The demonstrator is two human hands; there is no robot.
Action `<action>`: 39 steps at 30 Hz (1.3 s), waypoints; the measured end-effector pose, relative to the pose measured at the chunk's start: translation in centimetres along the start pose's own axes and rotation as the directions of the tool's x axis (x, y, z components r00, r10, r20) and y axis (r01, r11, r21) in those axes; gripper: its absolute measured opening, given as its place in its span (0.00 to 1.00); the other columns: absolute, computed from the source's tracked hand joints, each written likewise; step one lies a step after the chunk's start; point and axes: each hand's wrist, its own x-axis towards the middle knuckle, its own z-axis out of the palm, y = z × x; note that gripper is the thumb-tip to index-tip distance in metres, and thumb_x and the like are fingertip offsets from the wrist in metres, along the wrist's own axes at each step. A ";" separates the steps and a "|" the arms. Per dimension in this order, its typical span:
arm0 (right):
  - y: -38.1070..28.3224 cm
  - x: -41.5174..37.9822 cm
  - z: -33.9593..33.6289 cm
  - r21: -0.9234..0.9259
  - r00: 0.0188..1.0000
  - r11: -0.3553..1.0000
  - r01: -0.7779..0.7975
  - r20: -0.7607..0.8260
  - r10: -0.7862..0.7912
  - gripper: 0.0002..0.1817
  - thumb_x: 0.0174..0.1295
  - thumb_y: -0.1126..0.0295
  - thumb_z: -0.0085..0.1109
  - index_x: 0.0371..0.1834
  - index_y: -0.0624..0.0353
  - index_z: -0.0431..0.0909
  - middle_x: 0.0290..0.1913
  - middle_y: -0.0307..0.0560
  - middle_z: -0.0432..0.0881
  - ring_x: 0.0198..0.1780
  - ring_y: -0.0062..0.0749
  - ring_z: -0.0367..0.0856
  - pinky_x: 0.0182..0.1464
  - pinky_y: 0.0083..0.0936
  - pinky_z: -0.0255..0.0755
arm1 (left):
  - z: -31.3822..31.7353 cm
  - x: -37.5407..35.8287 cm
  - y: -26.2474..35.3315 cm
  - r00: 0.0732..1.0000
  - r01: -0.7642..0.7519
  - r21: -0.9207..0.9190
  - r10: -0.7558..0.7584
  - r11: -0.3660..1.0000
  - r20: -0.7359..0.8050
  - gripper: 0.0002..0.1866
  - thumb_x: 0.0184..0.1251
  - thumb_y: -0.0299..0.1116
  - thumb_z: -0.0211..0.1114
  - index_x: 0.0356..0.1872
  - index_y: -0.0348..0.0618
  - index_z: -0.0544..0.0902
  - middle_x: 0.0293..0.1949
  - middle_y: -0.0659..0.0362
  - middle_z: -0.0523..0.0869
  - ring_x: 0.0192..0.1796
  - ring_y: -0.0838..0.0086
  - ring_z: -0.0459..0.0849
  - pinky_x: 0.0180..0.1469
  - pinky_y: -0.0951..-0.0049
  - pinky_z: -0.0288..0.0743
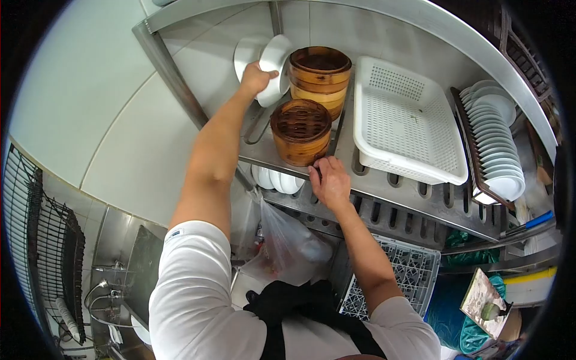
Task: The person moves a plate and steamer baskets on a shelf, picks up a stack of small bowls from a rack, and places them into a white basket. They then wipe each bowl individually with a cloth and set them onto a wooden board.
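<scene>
My left hand (259, 80) reaches to the back left of the metal shelf, its fingers closed on a white plate (277, 53) that stands on edge. Another white plate (247, 53) leans behind it at the tiled wall. Beside the held plate stands a taller stack of bamboo steamers (324, 87). In front of that stack is a lidded bamboo steamer (300, 135). My right hand (332, 183) has its fingers bent over the front edge of the shelf (378, 195), right at the base of the lidded steamer.
A white perforated basket (414, 162) sits on the shelf to the right, beside a rack of upright white plates (497, 144). More white dishes (279, 180) show on the lower level. Below hang a plastic bag (291, 240) and a grey dish crate (414, 261). A sink faucet (105, 294) is at left.
</scene>
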 end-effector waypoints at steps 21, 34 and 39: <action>1.3 -0.6 1.7 -0.142 0.993 0.985 0.101 -0.040 -0.108 0.11 0.58 0.63 0.64 0.38 0.56 0.79 0.41 0.48 0.80 0.44 0.46 0.80 0.44 0.40 0.76 | -3.5 -13.6 1.7 0.972 -0.154 0.740 0.234 0.655 -0.005 0.33 0.64 0.45 0.64 0.63 0.31 0.70 0.47 0.38 0.83 0.51 0.49 0.82 0.53 0.58 0.77; -0.5 -2.1 0.9 0.435 0.986 0.889 0.140 -0.139 -0.087 0.12 0.69 0.68 0.58 0.47 0.66 0.79 0.43 0.48 0.81 0.45 0.31 0.79 0.51 0.26 0.72 | -14.0 -65.5 -6.7 0.880 0.473 0.447 -0.383 0.759 -0.280 0.22 0.63 0.33 0.65 0.58 0.43 0.76 0.40 0.50 0.80 0.37 0.55 0.83 0.40 0.59 0.78; -14.4 -9.8 -0.5 0.773 0.754 0.411 -0.483 0.606 -0.254 0.16 0.69 0.63 0.57 0.51 0.64 0.77 0.47 0.47 0.81 0.49 0.32 0.79 0.52 0.31 0.74 | -17.2 -74.1 -7.1 0.702 0.705 0.337 -0.543 0.624 -0.462 0.19 0.61 0.32 0.67 0.54 0.41 0.78 0.40 0.50 0.83 0.32 0.60 0.86 0.38 0.61 0.80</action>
